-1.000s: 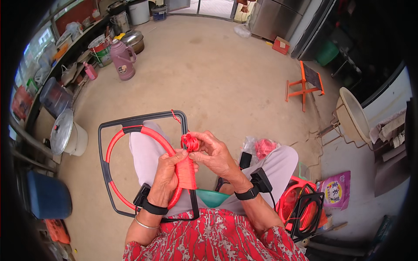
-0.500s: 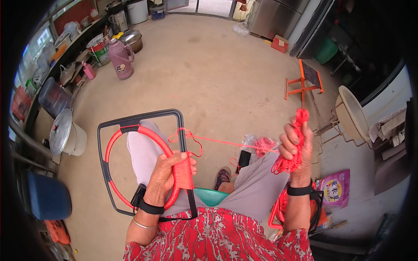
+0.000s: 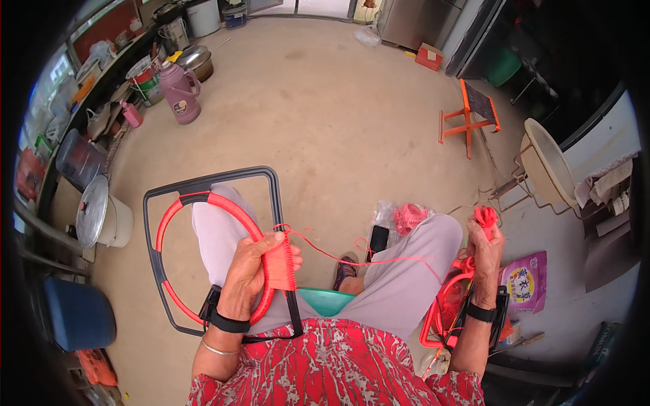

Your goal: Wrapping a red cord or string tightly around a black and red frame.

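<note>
A black squarish frame (image 3: 273,193) with an inner ring (image 3: 232,208), partly wrapped in red cord, leans over my left thigh. My left hand (image 3: 250,265) is closed round the ring's right side, where a band of tight red cord wrapping (image 3: 279,269) spans from the ring to the frame's side bar. Out to the right, above my knee, my right hand (image 3: 485,252) is closed round a bundle of red cord (image 3: 485,217); part of the bundle is hidden in the fist. A slack red strand (image 3: 369,261) runs between the wrapping and the right side.
By my right leg lies another red-wrapped black frame (image 3: 443,312), beside a purple packet (image 3: 525,283). A phone (image 3: 378,241) and a clear bag with red cord (image 3: 409,218) lie between my legs. Farther off stand an orange folding stool (image 3: 468,118), a thermos (image 3: 179,95) and a lidded pot (image 3: 112,215).
My right hand has moved down and to the right with the cord bundle. The strand, straight before, now sags, and its loop at the side bar has drawn in. My left hand keeps its hold.
</note>
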`<state>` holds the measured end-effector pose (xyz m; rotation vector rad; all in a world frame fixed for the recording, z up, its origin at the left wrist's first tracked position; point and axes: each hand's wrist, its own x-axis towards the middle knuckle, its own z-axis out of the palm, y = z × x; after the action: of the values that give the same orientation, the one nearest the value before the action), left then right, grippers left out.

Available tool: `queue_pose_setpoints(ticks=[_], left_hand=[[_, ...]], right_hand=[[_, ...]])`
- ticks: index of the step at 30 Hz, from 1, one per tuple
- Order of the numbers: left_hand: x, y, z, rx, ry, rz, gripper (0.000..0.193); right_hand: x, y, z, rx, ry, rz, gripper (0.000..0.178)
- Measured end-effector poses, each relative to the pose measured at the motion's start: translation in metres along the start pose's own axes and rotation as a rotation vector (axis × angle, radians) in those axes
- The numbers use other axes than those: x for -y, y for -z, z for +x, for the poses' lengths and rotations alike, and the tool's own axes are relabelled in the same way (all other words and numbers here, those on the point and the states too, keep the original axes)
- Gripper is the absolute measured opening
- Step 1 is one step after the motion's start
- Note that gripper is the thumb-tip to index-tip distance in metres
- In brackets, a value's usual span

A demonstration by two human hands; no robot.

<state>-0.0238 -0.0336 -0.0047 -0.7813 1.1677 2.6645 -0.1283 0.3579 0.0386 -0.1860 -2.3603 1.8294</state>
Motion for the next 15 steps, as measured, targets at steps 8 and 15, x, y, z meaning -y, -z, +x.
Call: queue_pose_setpoints(ticks=[8,15], left_hand=[[-0.005,0.012,-0.019,0.176,-0.064,-0.116,0.024],[-0.008,0.027,-0.034,0.356,-0.058,-0.295,0.026]], right_hand=[[0.040,-0.151,-0.063,0.785,-0.129,0.315,0.027],[0.031,-0.220,-0.086,1.257,-0.253,0.585,0.031]])
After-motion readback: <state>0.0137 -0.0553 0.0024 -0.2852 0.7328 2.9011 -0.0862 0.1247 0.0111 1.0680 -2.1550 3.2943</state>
